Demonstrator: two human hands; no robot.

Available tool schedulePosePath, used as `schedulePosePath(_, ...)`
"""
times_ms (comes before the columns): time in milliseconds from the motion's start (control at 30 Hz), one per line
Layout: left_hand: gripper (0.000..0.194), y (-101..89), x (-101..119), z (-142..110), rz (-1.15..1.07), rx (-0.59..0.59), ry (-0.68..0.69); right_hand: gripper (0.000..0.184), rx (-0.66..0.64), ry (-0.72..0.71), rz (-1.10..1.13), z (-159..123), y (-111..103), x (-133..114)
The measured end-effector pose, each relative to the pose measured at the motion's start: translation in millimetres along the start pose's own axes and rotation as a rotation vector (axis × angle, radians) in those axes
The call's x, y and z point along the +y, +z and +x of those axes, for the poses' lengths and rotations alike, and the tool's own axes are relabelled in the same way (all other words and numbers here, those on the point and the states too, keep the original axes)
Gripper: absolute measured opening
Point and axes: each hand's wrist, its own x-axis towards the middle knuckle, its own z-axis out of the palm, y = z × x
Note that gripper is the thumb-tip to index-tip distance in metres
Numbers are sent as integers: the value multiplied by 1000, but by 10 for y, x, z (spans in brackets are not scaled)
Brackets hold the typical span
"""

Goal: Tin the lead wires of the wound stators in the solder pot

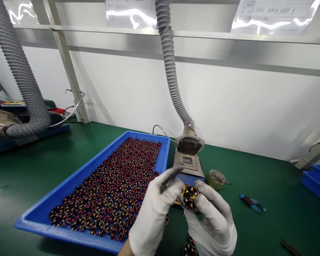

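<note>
A small motor stator (190, 196), a dark ring with copper windings, is held up in front of me. Its right edge is gripped between the thumb and fingers of my right hand (213, 217), in a white glove. At its left edge, the gloved fingers of my left hand (160, 202) pinch the rim or its wires; exactly which is hidden. Dark stains mark the left glove's fingertips. Just behind is a solder pot (188, 161) with a square metal top. More stators (188, 249) lie on the table below my right hand, partly covered.
A blue tray (69, 181) full of stators stands left. Above the solder pot hangs a fume hood (189, 142) on a grey hose (169, 53). To the right are a small tub (216, 179) with a tool across it, blue-handled snips (252, 203), dark tweezers (290, 246) and blue bins (317, 181).
</note>
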Motion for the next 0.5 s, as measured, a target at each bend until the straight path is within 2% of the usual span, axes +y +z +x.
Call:
schedulePosePath(67, 19, 9, 0, 13, 33, -93, -45, 65, -13, -13, 8, -9, 1, 12)
schedulePosePath(100, 14, 13, -5, 22, 46, -100, -42, 66, -29, -18, 4, -12, 0, 17)
schedulePosePath(200, 6, -2, -10, 49, 55, 14, 23, 60, -65, -31, -6, -6, -5, 20)
schedulePosePath(367, 9, -91, 72, 56, -202, 189, 123, 57, -11, 30, 50, 43, -14, 11)
schedulePosePath(433, 16, -109, 103, 53, -146, 144, 101, 58, 1, 33, 55, 54, -14, 13)
schedulePosePath(500, 25, -101, 112, 52, -76, 30, 27, 55, -8, 9, 41, 54, -11, 15)
